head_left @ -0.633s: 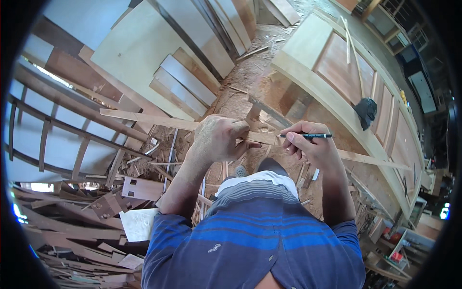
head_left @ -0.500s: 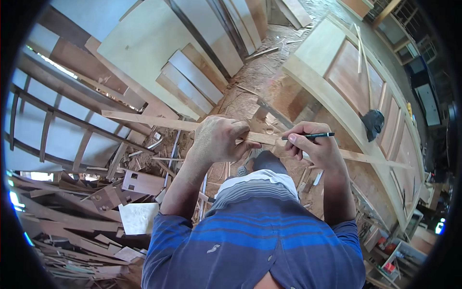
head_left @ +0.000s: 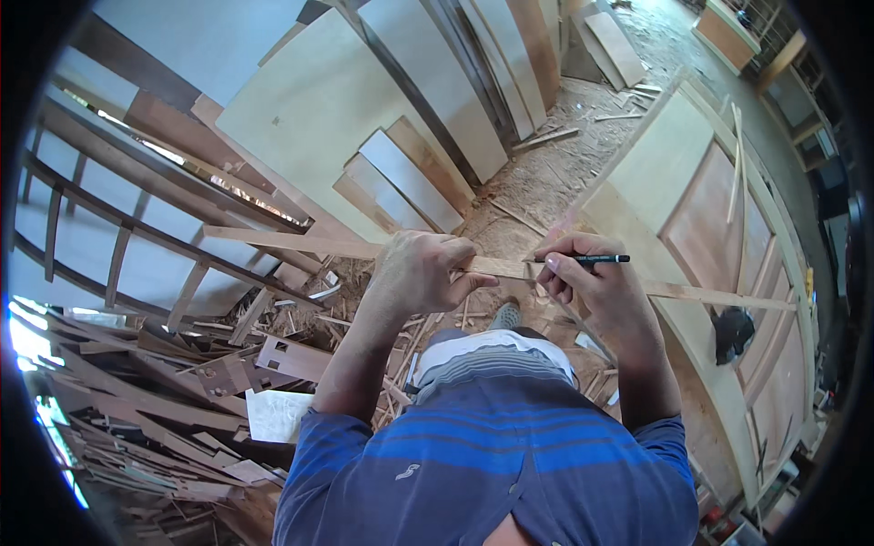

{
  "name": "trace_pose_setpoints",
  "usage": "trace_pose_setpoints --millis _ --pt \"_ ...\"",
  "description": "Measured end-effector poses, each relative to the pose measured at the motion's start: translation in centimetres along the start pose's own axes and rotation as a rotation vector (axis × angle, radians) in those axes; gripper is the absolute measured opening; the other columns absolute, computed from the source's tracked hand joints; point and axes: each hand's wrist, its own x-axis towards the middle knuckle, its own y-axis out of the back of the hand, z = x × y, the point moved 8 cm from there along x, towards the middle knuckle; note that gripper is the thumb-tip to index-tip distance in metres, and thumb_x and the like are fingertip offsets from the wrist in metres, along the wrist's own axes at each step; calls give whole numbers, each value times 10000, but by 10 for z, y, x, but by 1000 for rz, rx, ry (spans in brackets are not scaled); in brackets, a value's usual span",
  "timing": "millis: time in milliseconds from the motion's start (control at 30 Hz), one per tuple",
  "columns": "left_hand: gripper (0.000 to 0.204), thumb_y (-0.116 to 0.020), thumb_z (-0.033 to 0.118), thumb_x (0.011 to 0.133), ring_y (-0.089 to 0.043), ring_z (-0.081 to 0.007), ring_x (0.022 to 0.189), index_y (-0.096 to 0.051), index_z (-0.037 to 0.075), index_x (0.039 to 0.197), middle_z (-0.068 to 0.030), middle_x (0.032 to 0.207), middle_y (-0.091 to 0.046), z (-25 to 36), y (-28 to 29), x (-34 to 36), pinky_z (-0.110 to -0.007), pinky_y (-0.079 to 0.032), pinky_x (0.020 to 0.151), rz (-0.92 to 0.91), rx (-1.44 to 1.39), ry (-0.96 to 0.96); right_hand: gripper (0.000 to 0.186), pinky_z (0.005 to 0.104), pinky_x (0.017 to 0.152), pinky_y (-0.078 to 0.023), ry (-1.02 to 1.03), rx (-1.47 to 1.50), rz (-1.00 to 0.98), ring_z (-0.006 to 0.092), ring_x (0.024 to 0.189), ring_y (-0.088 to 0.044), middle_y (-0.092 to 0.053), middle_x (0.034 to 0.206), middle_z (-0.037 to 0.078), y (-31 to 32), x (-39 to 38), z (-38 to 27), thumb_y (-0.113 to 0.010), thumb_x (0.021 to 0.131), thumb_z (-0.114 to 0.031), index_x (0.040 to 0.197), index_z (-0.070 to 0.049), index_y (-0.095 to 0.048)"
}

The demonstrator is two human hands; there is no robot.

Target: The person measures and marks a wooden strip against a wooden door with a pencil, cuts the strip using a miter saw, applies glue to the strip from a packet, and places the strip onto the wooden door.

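Observation:
A long, narrow wooden strip [head_left: 300,242] runs crosswise in front of my body, its ends sticking out past both hands. My left hand [head_left: 423,271] is closed around it, with the thumb along the near side. Just to the right, my right hand [head_left: 584,278] pinches a dark pencil [head_left: 596,258] between thumb and fingers. The pencil's tip points left and lies at the strip's face. Behind the right hand the strip reappears and stretches on to the right. Whether the right hand's lower fingers also touch the strip I cannot tell.
At the right lies a large panelled wooden door [head_left: 719,218] with a black bundle [head_left: 732,335] on it. Boards [head_left: 328,118] lean upright at the back. Scrap wood [head_left: 155,409] is heaped at the left, near a pale sheet [head_left: 278,414]. Shavings cover the floor [head_left: 546,182].
The view has shifted, so the door and leaning boards appear farther right. Both hands keep their hold on the strip and pencil, with the pencil tip still at the strip.

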Motion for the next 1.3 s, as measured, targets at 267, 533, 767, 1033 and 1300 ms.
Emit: trace_pose_setpoints --millis 267,533,767,1033,1300 --pt "421 -815 521 820 -732 -300 751 -678 127 768 -66 738 -702 -45 -6 88 -453 -553 656 49 83 6 203 271 714 -545 215 -188 222 141 792 -697 -757 954 98 63 84 -17 -675 1039 -127 1180 12 -717" --pt "445 -784 529 861 -737 -330 823 -676 102 797 -103 766 -706 -121 -23 192 -469 -562 723 46 -75 31 318 433 1028 -414 557 -1142 296 326 948 -642 -727 961 109 78 180 -70 -807 848 -110 1153 -66 -727" --pt "525 -696 574 952 -722 -404 855 -664 51 925 -170 845 -716 -190 -32 271 -532 -559 761 -319 -217 42 270 470 1066 -400 491 -1167 397 320 997 -639 -729 967 86 110 261 -95 -807 820 -106 1084 -89 -755" --pt "397 -774 453 943 -750 -320 733 -730 59 940 -141 796 -764 -239 -29 346 -412 -554 656 -395 -211 85 374 548 1267 -257 431 -1114 621 281 1083 -663 -743 1029 50 170 309 -111 -847 775 -95 1135 -166 -776" --pt "396 -785 421 942 -676 -324 625 -734 29 919 -174 710 -692 -217 -67 461 -413 -499 604 -386 -315 45 486 584 1310 -174 463 -1125 879 297 1453 -523 -703 1384 45 268 333 -118 -876 803 -167 1265 -193 -727"
